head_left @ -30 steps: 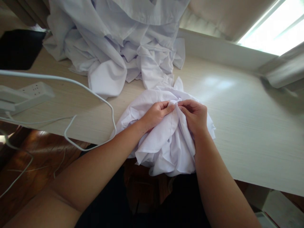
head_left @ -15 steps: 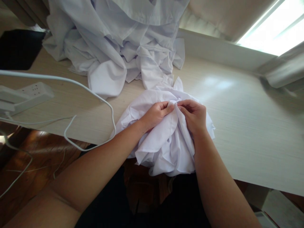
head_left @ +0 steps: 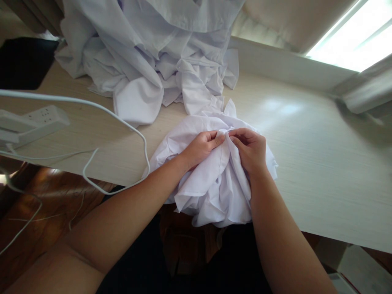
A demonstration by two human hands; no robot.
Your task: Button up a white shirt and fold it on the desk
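Cloth (head_left: 199, 179) is bunching between our hands: left (head_left: 200, 148) and right (head_left: 252, 151) are both clamping it, fingertips nearly meeting, probably to steady one small spot of edge. We are holding it at the desk's (head_left: 321, 163) near side, lower folds drooping over, perhaps for a closer view. Thin, matte fabric is fanning into soft pleats — crisp at the seam — while a crumpled white pile (head_left: 137, 98) is slumping beyond. Smooth white cable (head_left: 61, 98) is looping beside our left forearm (head_left: 131, 204).
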